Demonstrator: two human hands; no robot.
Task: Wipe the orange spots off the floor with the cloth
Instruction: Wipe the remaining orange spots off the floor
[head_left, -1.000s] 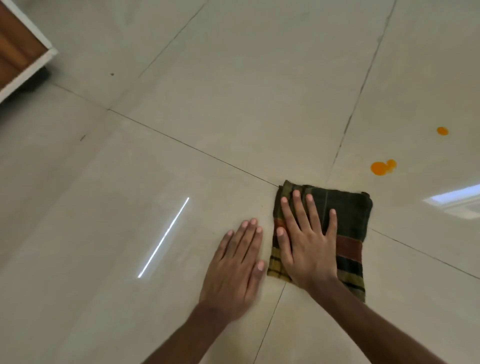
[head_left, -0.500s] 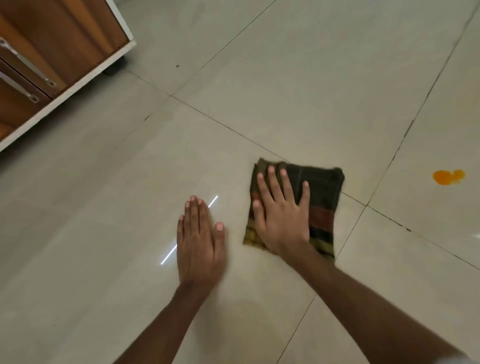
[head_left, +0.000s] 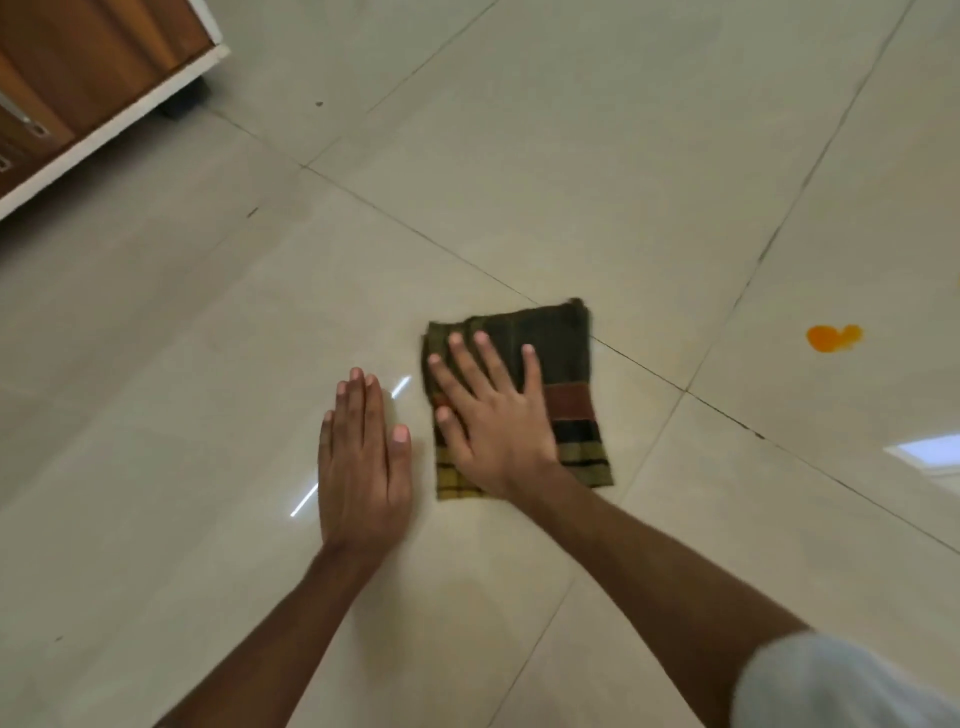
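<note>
A folded dark green cloth (head_left: 563, 364) with red and yellow stripes lies flat on the pale tiled floor (head_left: 545, 171). My right hand (head_left: 493, 415) presses on its left half, palm down, fingers spread. Just left of the cloth, my left hand (head_left: 363, 462) rests flat on the bare tile with its fingers together, holding nothing. An orange spot (head_left: 832, 338) sits on the floor well to the right of the cloth, across a grout line. A sliver of another orange mark shows at the right edge of the head view.
A wooden cabinet (head_left: 78, 78) with a white base and metal handles stands at the upper left. Dark grout lines cross the tiles. Bright light reflections lie near my left hand and at the far right.
The cloth and both hands have shifted left, away from the orange spots. My left hand moved apart from the cloth. The cabinet has come further into view.
</note>
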